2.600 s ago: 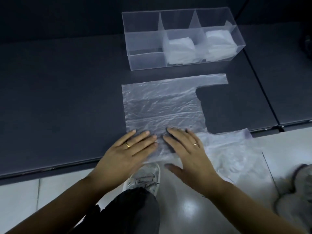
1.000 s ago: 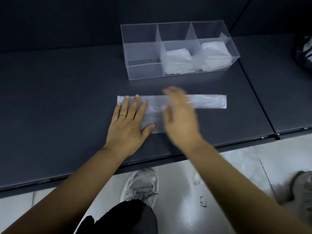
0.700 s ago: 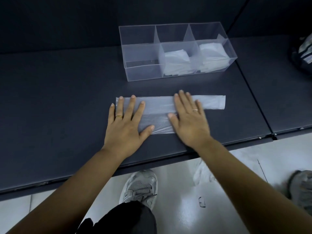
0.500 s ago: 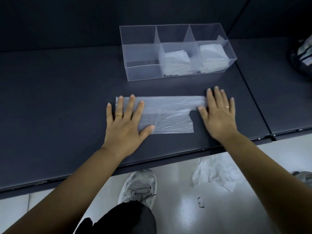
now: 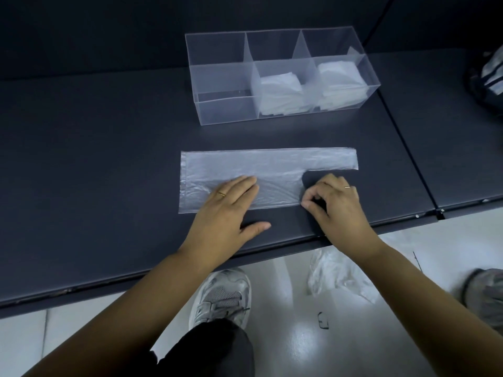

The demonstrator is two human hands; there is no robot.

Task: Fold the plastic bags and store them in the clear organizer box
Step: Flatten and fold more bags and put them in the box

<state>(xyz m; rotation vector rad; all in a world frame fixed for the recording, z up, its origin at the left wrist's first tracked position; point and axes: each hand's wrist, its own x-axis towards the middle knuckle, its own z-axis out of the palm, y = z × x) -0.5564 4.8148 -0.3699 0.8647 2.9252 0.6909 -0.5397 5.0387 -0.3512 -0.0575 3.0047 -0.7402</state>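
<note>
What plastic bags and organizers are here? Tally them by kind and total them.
Clear organizer box: 1
Stacks of folded bags inside it: 2
Flat plastic bag on the table: 1
Heap of crumpled plastic on the floor: 1
Total: 5

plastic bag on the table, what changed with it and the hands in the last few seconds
The plastic bag was folded lengthwise into a narrower strip. The right hand swept out along the handle, then came back and now pinches the bag's near right corner. The left hand slid rightward, pressing flat. The organizer box and its folded bags stayed put.
</note>
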